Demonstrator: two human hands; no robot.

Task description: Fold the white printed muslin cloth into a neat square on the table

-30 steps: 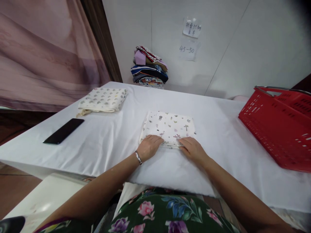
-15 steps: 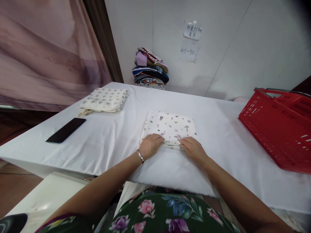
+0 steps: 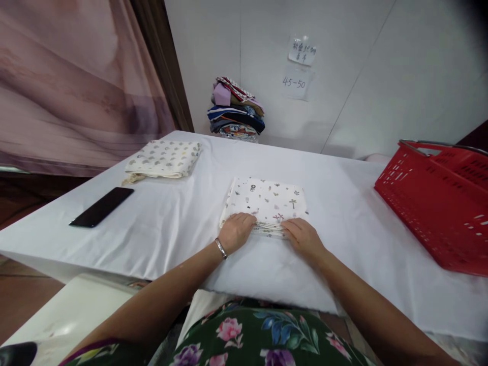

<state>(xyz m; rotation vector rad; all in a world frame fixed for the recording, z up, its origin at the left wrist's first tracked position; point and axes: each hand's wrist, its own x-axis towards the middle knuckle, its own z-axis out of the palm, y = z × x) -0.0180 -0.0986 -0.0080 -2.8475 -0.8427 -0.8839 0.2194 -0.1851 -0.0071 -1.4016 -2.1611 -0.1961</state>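
A folded white cloth [image 3: 267, 198] with small printed plants and palm trees lies flat on the white-covered table [image 3: 343, 203] in front of me. My left hand [image 3: 237, 231] grips its near left edge, fingers closed over the layered fold; a silver bracelet circles that wrist. At the near right edge, my right hand [image 3: 303, 235] pinches the same layers, thumb and fingers together. Between the hands the stacked folds show along the near side. The undersides of the fingers are hidden.
A second folded patterned cloth [image 3: 163, 158] lies at the back left, with a black phone-like slab [image 3: 102, 207] nearer me. A red plastic basket [image 3: 438, 208] stands on the right. Behind the table rises a stack of folded fabrics [image 3: 236, 109] against the wall.
Both hands stay at the near edge of the cloth with almost no movement. The whole view has shifted very slightly.
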